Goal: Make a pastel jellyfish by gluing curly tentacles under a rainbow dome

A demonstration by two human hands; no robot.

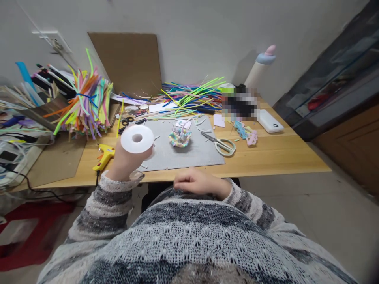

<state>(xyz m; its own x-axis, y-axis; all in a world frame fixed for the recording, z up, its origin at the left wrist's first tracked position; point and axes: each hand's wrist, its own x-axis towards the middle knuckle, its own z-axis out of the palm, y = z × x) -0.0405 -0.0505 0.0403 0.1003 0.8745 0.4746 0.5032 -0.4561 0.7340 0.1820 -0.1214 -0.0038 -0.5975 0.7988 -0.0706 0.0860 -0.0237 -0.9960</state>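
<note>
A white round spool (143,139) with a hole in its middle is held up in my left hand (126,162), above the left side of the grey mat. What is wound on it, if anything, does not show. At the table's front edge rests my right hand (199,182), its fingers curled closed. Whether anything is inside them is hidden. On the grey mat (166,159) sits a small pastel, bowl-like craft piece (180,136), apart from both hands. Scissors (222,145) lie partly open at the mat's right edge.
A yellow glue gun (103,157) lies left of my left hand. Behind it stands a bundle of pipe cleaners (89,102). More loose pipe cleaners (192,96) lie along the wall. Cardboard (127,59) leans there. To the right lies a white power bank (270,121).
</note>
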